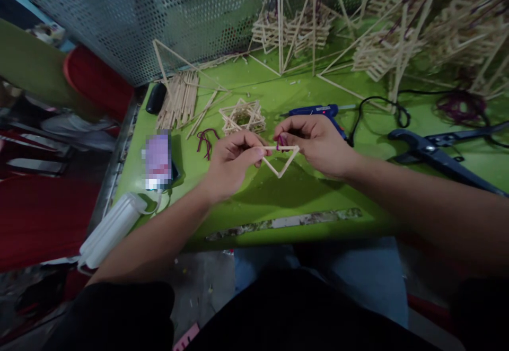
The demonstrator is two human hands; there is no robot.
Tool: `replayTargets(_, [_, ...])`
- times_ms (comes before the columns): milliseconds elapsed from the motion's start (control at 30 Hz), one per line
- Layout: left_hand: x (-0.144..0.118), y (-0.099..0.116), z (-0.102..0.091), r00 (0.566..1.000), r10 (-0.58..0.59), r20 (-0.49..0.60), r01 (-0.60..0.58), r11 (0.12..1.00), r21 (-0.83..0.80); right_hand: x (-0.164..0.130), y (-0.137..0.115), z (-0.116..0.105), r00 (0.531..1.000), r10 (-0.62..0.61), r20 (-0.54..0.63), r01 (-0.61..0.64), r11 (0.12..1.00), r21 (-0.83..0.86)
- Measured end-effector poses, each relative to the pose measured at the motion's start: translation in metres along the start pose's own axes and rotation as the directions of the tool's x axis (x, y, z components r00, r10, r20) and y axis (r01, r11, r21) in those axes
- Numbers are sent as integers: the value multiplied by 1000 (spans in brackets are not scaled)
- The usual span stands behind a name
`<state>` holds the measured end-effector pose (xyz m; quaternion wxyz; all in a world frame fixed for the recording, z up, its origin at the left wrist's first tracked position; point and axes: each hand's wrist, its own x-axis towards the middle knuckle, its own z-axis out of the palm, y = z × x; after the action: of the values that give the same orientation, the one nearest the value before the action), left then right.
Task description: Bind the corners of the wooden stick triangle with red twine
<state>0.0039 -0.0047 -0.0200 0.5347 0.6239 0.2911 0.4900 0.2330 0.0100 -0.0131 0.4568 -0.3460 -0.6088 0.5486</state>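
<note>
Both hands pinch a small stick triangle (283,160) above the green surface (302,192) — left hand (233,163) at its nine o'clock corner, right hand (316,144) at two o'clock. It looks light, stiff, fragile at the joints — best held by the corners.

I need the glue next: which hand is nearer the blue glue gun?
Right. The right hand sits just in front of the blue glue gun, almost touching it, pinching the stick triangle. The left hand holds the triangle's other corner, farther to the left.
</note>
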Motion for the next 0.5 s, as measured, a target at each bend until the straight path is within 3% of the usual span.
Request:
replayTargets(267, [2,5,-3,998,-17,67,13,998,55,-2,-12,-7,985,-170,11,168,961,-222])
replayTargets(500, [7,12,-3,997,-57,45,46,975,218,-8,-18,-10,911,-407,60,376,764,-524])
